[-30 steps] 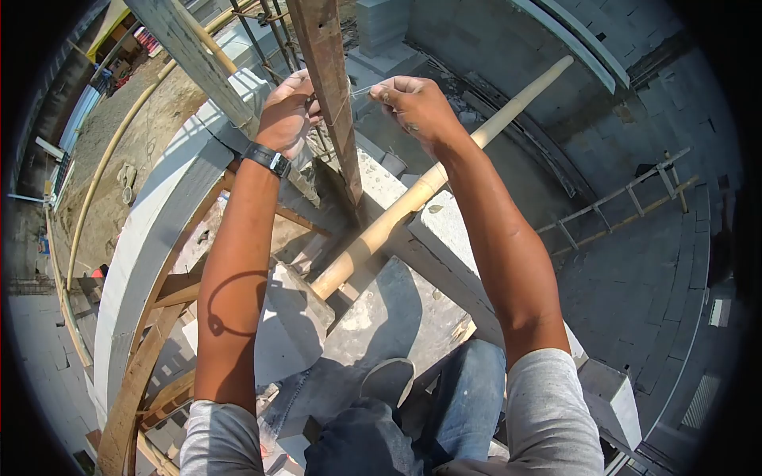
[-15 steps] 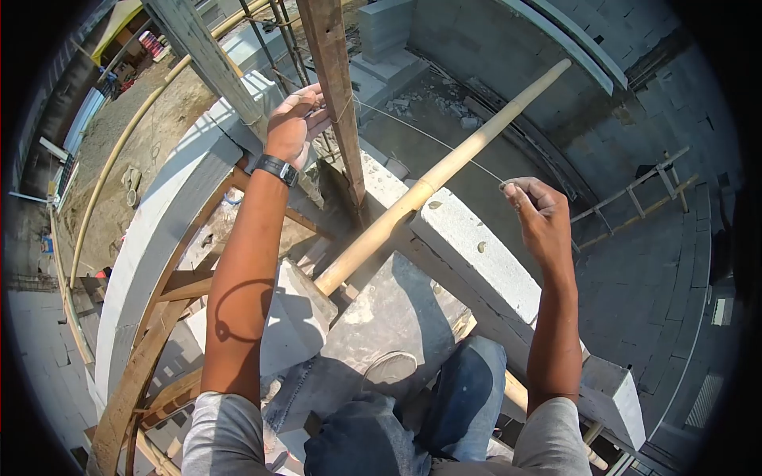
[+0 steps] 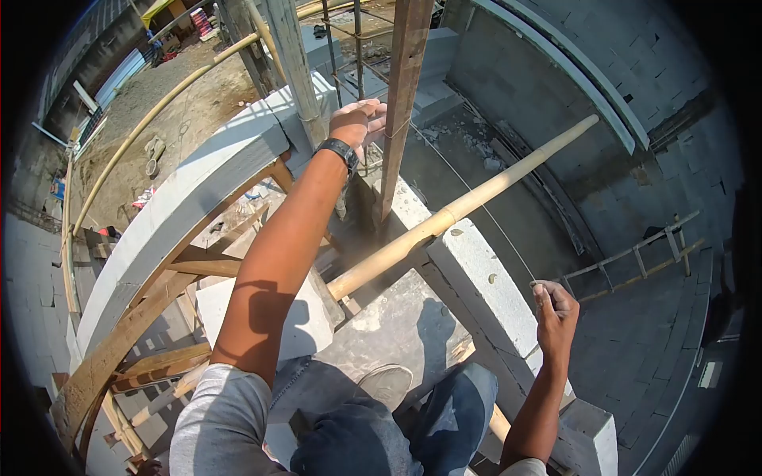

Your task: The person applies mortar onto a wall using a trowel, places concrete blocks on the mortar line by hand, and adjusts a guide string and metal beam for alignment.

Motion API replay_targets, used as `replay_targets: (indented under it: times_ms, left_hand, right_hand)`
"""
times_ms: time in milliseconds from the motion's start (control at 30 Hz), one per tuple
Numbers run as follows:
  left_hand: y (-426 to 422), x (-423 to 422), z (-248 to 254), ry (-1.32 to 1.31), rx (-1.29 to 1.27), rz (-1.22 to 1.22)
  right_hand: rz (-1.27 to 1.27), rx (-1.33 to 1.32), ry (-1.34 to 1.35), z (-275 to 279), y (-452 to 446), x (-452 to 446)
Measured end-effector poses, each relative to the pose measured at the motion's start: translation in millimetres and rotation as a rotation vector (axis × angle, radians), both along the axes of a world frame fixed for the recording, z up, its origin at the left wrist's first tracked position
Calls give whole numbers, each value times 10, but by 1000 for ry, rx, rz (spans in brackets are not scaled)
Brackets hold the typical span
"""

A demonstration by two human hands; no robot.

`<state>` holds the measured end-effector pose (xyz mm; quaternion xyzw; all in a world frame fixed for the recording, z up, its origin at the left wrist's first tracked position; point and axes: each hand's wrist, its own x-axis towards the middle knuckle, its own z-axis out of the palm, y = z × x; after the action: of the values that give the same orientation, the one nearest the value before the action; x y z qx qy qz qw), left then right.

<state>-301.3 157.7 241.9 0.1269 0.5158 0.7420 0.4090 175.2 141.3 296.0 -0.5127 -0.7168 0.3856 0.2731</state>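
Note:
My left hand (image 3: pixel 361 124), a dark watch on its wrist, reaches up to the upright wooden post (image 3: pixel 403 87). Its fingers are stretched out at the post's left side; whether they press on it I cannot tell. A thin string (image 3: pixel 510 243) runs taut from the post down to the right, crossing the bamboo pole (image 3: pixel 520 174). Its lower end is pinched between the thumb and fingers of my right hand (image 3: pixel 559 307), which hangs right of a pale block wall (image 3: pixel 486 278).
A curved white block arch (image 3: pixel 159 206) on timber framing (image 3: pixel 143 337) stands left. Another upright timber (image 3: pixel 295 63) and steel bars (image 3: pixel 359 55) rise beyond my left hand. A bamboo ladder (image 3: pixel 639 258) lies low at right. My shoe (image 3: pixel 386 382) rests on a dusty board (image 3: pixel 389 321).
My right hand has moved down and nearer my body, still pinching the string, which now slants more steeply. My left hand stays beside the post. The whole view has shifted.

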Motion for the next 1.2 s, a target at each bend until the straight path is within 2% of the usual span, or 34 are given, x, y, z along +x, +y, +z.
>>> replay_targets:
  times_ms: [133,367,500,633,767,1000,1133,1200]
  left_hand:
    - [88,-92,-10,-13,80,65]
    - [324,-158,29,235,51,279]
    - [297,-198,86,145,67,215]
    - [42,-119,113,61,-85,9]
    - [-125,-51,42,61,-61,-196]
    - [-166,-15,160,101,-56,-172]
    - [-179,6,451,-61,56,-85]
    - [-157,-16,510,19,49,-94]
  right_hand:
    - [-23,-14,33,36,-56,50]
    - [-34,39,34,124,-95,119]
    - [-15,108,61,155,-98,212]
    - [-63,45,111,209,-88,243]
    - [-96,-14,390,215,-35,290]
    - [-116,20,530,279,131,237]
    - [-112,5,503,322,163,229]
    - [-106,13,501,337,175,231]
